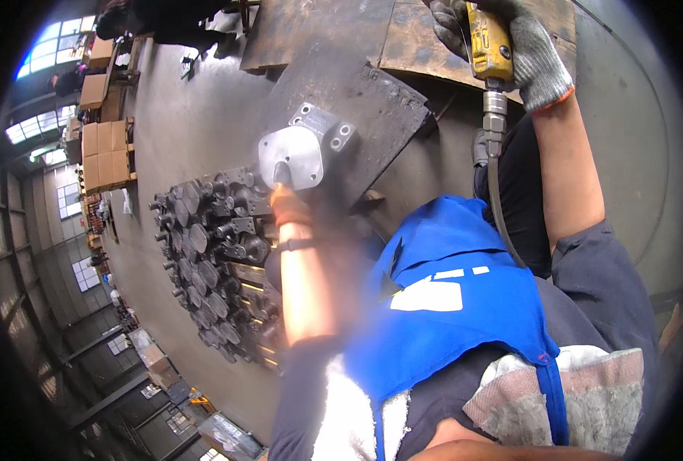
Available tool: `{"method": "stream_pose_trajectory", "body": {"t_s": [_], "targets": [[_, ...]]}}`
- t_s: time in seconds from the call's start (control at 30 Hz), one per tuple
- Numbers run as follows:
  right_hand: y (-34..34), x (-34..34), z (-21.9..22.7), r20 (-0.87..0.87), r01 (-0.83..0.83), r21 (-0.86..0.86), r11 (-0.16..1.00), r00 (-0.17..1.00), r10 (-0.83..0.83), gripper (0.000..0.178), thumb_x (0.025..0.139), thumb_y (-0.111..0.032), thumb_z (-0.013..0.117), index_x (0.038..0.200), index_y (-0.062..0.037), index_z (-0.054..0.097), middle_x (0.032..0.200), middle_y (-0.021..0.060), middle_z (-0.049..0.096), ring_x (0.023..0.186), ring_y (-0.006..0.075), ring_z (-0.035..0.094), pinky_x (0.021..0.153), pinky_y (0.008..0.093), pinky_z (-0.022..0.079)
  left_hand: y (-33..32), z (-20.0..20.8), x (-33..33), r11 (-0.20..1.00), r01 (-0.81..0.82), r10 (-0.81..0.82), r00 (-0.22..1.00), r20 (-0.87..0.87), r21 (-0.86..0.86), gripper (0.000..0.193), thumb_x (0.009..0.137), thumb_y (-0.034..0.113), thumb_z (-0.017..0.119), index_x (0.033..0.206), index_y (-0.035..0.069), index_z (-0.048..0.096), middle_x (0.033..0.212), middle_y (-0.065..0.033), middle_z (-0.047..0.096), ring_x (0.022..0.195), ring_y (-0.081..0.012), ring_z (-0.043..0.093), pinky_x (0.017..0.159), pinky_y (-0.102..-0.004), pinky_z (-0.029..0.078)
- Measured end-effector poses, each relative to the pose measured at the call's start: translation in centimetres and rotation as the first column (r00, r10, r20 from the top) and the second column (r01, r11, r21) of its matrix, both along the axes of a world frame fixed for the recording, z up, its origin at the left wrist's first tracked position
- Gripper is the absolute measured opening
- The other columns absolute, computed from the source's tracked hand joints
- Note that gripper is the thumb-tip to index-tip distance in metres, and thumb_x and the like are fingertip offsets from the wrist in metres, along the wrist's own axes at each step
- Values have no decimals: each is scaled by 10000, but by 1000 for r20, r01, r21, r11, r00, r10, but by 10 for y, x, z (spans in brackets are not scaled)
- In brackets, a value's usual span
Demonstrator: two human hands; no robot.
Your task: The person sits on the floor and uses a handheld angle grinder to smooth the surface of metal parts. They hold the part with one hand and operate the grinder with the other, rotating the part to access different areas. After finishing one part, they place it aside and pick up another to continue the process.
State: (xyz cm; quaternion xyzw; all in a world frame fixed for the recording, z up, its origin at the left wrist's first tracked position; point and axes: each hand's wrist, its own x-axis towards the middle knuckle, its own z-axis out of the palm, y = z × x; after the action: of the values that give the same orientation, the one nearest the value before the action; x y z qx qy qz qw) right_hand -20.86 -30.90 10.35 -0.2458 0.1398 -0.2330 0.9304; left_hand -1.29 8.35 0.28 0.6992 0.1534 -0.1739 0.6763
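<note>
My left hand (288, 203), in an orange and grey glove, grips the near edge of a silvery metal part, one digit lying on its face; the other fingers are hidden. The part has a rounded square plate (301, 147) with small holes and, behind it, a flanged block (323, 124) with larger holes. It is over a dark workbench top (387, 115). At the upper right my right hand (537, 65), in a grey glove with an orange cuff, is closed round a yellow air tool (489, 46). A metal coupling (494, 115) joins the tool to a dark hose (502, 207).
Many dark metal parts with round flanges (198, 240) stand stacked left of my left forearm. Worn brown boards (318, 31) lie beyond the bench. Cardboard boxes (105, 154) sit on a pallet at the far left. A person in dark clothes (168, 19) is at the upper left.
</note>
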Motion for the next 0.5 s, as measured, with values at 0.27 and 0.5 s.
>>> {"method": "stream_pose_trajectory", "body": {"t_s": [0.27, 0.5], "targets": [[-22, 2, -6, 57, 46, 128, 991, 997, -53, 192, 892, -162, 609, 1035, -35, 633, 911, 128, 662, 838, 249, 672, 771, 366, 595, -118, 103, 16, 814, -10, -212, 926, 314, 580, 570, 696, 364, 831, 1005, -86, 663, 863, -121, 684, 751, -181, 627, 706, -332, 520], [-35, 17, -1, -5, 100, 98, 990, 995, -100, 243, 882, -159, 630, 1080, -22, 600, 915, 130, 650, 818, 239, 669, 777, 371, 596, -198, 134, 91, 597, 219, -589, 773, 236, 772, 421, 676, 331, 780, 852, -38, 681, 772, -127, 671, 712, -219, 625, 673, -361, 501]]}}
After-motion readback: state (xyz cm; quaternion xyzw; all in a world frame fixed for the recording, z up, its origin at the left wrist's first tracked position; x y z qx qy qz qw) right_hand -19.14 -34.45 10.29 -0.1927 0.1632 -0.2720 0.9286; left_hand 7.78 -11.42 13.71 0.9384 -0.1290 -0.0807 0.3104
